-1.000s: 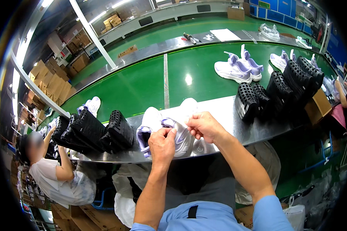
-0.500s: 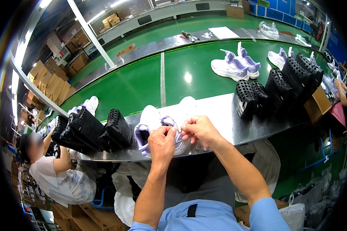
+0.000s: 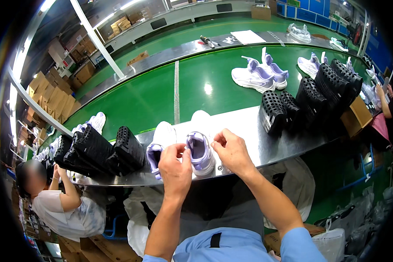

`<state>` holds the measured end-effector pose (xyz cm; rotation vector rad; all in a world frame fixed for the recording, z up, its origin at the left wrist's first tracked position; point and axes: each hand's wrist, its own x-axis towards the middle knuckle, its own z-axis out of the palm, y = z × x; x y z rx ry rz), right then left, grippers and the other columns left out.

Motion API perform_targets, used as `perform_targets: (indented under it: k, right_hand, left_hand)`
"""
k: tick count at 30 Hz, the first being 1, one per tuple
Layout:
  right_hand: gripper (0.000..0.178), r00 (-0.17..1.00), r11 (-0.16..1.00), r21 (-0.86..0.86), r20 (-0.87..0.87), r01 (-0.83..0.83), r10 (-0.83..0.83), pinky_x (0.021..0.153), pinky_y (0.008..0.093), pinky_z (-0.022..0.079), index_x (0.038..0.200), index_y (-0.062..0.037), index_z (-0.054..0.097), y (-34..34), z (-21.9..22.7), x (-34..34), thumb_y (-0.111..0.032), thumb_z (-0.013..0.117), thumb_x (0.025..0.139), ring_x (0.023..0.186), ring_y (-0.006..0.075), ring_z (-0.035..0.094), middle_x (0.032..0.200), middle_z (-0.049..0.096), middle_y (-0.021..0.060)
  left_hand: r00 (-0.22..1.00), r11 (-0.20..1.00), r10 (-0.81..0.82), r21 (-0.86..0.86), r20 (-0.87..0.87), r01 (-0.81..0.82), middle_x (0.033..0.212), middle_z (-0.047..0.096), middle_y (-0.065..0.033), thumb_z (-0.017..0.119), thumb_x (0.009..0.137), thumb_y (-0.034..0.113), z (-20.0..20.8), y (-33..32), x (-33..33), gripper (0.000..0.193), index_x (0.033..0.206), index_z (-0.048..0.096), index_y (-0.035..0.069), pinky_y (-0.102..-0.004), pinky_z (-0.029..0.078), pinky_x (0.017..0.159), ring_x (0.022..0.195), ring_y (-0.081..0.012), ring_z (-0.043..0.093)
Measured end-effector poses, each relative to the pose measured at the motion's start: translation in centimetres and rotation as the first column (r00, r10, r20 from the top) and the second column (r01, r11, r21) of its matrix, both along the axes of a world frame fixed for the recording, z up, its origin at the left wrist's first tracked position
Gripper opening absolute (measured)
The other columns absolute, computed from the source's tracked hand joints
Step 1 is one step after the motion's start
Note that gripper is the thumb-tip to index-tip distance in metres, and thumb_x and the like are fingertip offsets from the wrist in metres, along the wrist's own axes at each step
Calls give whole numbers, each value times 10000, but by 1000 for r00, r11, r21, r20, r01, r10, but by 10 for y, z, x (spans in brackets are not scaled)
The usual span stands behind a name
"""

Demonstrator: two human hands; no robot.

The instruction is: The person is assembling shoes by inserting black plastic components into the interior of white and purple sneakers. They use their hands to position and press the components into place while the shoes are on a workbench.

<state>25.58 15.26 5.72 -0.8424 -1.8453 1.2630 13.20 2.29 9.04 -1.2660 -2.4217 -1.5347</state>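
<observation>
A pair of white sneakers with lilac collars stands in front of me at the bench edge: the left sneaker (image 3: 165, 133) and the right sneaker (image 3: 200, 153), toes pointing away. My left hand (image 3: 175, 170) is over the gap between them, partly covering the left sneaker. Its fingers are curled toward the thumb. Beside the right sneaker's outer side is my right hand (image 3: 232, 152), thumb and fingers pinched together. Whatever either pinch holds, perhaps a thin lace, is too small to make out. The right sneaker's collar opening shows between my hands.
Black perforated blocks (image 3: 129, 149) stand left of the sneakers, more black blocks (image 3: 273, 112) to the right. Another pair of sneakers (image 3: 258, 73) sits on the green belt (image 3: 155, 89) beyond the metal bench (image 3: 244, 126). A co-worker (image 3: 65, 203) sits at left; another person's arm (image 3: 383, 101) shows far right.
My hands were close together at the right sneaker's collar; now they are apart, left hand leftward, right hand to its right side. The whole view has shifted slightly.
</observation>
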Motion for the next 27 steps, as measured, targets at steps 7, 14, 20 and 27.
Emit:
perform_targets:
  k: [7,14,20,27]
  right_hand:
    - [244,998,995,95,64,-7,0,731,447,546,961,16,600,-12,-5,-20,-134,775,880,794,357,688,889,688,194]
    - [248,974,977,212,216,23,-70,755,494,539,997,-11,600,-15,-8,-20,-168,762,895,834,392,687,932,685,183]
    - [225,997,847,530,78,-31,-12,753,479,543,1037,-60,632,-8,20,-25,-146,775,887,902,355,659,984,618,129]
    - [117,994,793,609,63,30,-85,742,470,537,963,-52,645,-8,6,-42,-62,732,886,874,358,647,950,596,129]
  left_hand:
    - [917,992,-96,-113,-387,57,934,666,-146,766,862,89,-6,33,-34,190,1038,708,47,-460,534,784,915,-360,668]
    - [971,992,-104,-95,-215,85,943,670,-159,760,896,105,3,12,-11,189,1056,707,19,-457,532,767,895,-365,682]
    - [862,982,-1,-163,-507,-95,1072,678,-146,810,796,66,15,-72,-23,342,1119,703,30,-454,525,874,1040,-356,629]
    - [846,937,-335,-245,-416,251,992,655,-141,850,795,99,-3,-28,-14,301,1035,688,18,-447,528,827,959,-344,626]
